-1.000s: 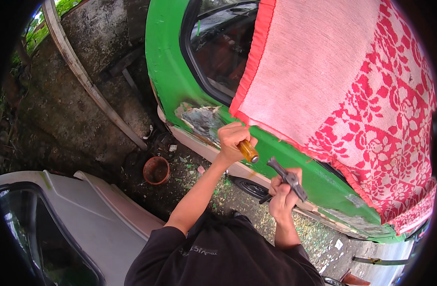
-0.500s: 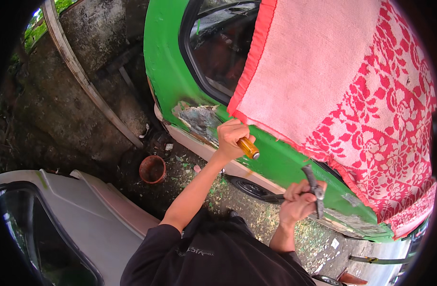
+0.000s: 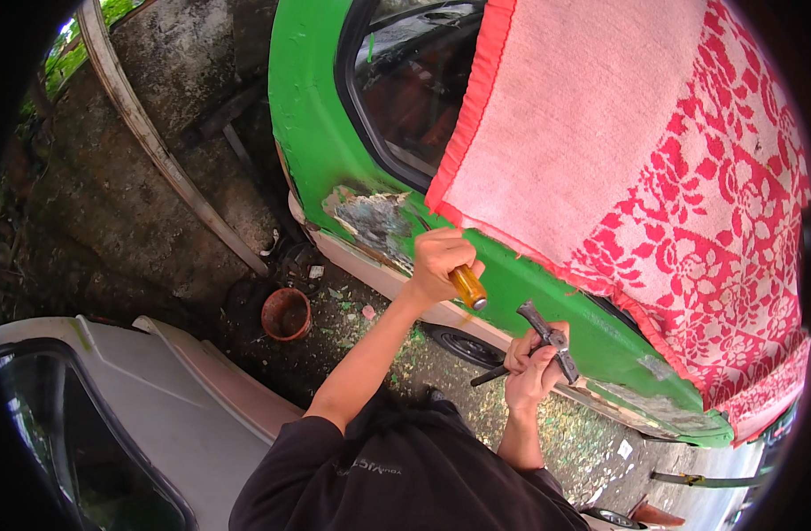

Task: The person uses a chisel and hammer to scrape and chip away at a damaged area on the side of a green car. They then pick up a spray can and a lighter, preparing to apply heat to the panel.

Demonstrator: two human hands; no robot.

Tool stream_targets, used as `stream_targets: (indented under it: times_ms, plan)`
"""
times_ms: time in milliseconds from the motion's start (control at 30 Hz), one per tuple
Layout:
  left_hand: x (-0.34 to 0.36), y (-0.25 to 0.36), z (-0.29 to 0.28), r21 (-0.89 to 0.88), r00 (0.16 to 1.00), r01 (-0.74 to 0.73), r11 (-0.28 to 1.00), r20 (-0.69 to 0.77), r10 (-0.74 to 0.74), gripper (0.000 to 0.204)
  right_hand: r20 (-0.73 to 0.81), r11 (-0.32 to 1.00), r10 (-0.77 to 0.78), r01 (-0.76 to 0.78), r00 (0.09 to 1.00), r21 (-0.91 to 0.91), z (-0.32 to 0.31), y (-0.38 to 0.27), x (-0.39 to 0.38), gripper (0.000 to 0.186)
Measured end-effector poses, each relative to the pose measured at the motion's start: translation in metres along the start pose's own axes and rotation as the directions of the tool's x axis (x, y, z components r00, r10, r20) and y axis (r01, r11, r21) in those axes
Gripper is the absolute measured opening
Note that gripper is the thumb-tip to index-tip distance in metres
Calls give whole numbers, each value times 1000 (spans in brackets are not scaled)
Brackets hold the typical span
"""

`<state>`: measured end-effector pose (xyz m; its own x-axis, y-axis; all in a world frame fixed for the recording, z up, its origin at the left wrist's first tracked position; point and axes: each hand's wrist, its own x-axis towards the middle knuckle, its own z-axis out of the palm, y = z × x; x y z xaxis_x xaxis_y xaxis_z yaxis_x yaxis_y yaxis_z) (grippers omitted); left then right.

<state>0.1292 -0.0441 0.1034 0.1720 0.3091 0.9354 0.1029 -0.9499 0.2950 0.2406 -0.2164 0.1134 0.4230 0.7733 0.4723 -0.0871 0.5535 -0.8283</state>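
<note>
My left hand (image 3: 444, 264) is closed round a screwdriver with a see-through amber handle (image 3: 467, 287); its capped butt end points toward me. A bit of its dark shaft shows beyond my fist, by the green car body (image 3: 310, 133). Just left of that hand, a patch of stripped, flaking paint (image 3: 367, 217) shows grey and white. Lower right, my right hand (image 3: 531, 372) grips a dark metal hammer (image 3: 538, 323) close under its head, the handle sticking out to the left. The hammer head is apart from the screwdriver's butt.
A red-and-pink floral blanket (image 3: 583, 142) drapes over the car. Behind my left arm stands a reddish pot (image 3: 286, 314) on ground strewn with paint chips. A light-coloured vehicle (image 3: 149, 380) is at lower left. A long curved strip (image 3: 149, 133) leans by the dark wall.
The hammer in my right hand has moved left and up, nearer the screwdriver, and its handle now shows. My left hand has shifted slightly right with the screwdriver.
</note>
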Motion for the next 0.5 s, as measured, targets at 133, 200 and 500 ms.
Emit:
stream_targets:
  times_ms: [133, 200, 500]
  plan:
    - [-3, -8, -10, 72, 999, 29, 997, 14, -30, 32, 6, 998, 48, -48, 999, 44, 3, 1, -5, 42]
    - [-3, -11, -13, 67, 999, 42, 997, 23, -43, 32, 16, 997, 65, -66, 998, 49, 1, 4, -4, 43]
    - [1, -6, -13, 5, 990, 27, 1000, 142, -27, 32, 101, 998, 50, -54, 994, 35, 12, 3, -4, 46]
